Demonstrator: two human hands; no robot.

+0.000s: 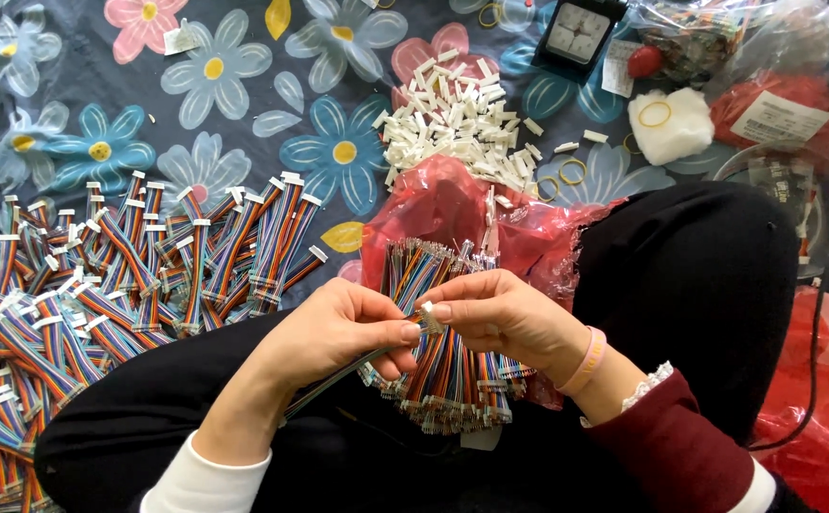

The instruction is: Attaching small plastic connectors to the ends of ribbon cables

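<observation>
While my left hand [339, 328] pinches a rainbow ribbon cable [339, 375], right hand [500, 313] pinching its white connector [430, 318] (tiny), loose cable bundle [443, 370] just beneath.

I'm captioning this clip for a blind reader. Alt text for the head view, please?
Left hand and right hand pinch a small white connector onto a rainbow ribbon cable, above a lap bundle of cables; finished cables lie left, loose connectors ahead.
</observation>
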